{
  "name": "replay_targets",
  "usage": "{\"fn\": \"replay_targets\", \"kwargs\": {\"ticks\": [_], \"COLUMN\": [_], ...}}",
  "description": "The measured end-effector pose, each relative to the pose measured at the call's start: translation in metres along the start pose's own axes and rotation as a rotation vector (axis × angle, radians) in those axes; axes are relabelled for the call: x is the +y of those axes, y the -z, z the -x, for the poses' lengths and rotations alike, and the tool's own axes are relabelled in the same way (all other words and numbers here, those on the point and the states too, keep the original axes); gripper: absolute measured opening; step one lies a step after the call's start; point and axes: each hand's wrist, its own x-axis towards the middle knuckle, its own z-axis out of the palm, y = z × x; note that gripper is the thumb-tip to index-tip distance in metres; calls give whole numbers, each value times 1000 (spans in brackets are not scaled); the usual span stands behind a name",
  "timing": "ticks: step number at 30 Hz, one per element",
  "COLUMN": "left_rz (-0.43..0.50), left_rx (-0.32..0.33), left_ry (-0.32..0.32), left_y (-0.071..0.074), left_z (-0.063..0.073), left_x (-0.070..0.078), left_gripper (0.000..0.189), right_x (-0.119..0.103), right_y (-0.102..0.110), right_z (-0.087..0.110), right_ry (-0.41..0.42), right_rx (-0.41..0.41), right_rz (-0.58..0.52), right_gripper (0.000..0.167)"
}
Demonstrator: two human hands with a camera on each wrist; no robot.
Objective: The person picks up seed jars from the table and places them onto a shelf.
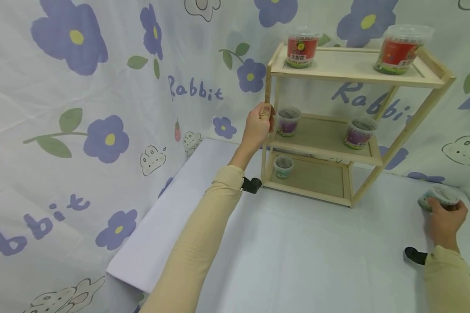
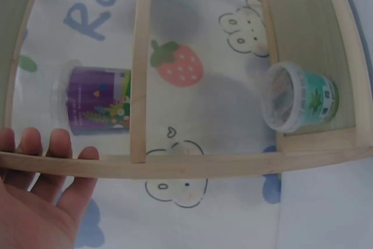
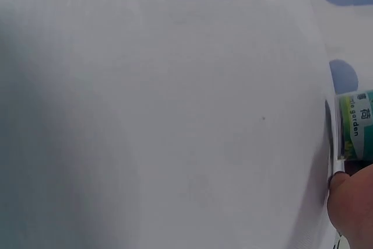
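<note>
My left hand [image 1: 257, 126] grips the left front post of a three-tier wooden shelf [image 1: 325, 78], and in the left wrist view the fingertips curl over that post. At the table's far right, my right hand [image 1: 446, 219] holds a clear plastic tub [image 1: 438, 195] with a green label. Only the thumb and the green-labelled side of this tub show at the edge of the right wrist view. A small green-labelled tub [image 1: 283, 167] stands on the shelf's bottom tier, at the left.
Two purple-labelled tubs, one left [image 1: 288, 122] and one right [image 1: 360, 133], stand on the middle tier. Red-labelled tubs, left [image 1: 302, 48] and right [image 1: 401, 50], stand on top. The white table [image 1: 290, 243] meets a flower-print cloth [image 1: 113, 69] behind and to the left.
</note>
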Motion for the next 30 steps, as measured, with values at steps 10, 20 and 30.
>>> {"fn": "replay_targets", "kwargs": {"ticks": [10, 20, 30], "left_rz": [-9, -21, -12], "left_rx": [3, 5, -1], "left_ry": [-2, -19, 3], "left_y": [0, 0, 1], "left_z": [-2, -3, -4], "left_x": [-2, -1, -4], "left_gripper": [49, 49, 55], "right_x": [-3, -15, -14], "right_y": [-1, -7, 2], "right_z": [9, 27, 49], "right_ry": [51, 116, 165], "right_rx": [-125, -202, -402], "right_rz": [-93, -119, -138], "right_gripper": [70, 73, 79]}}
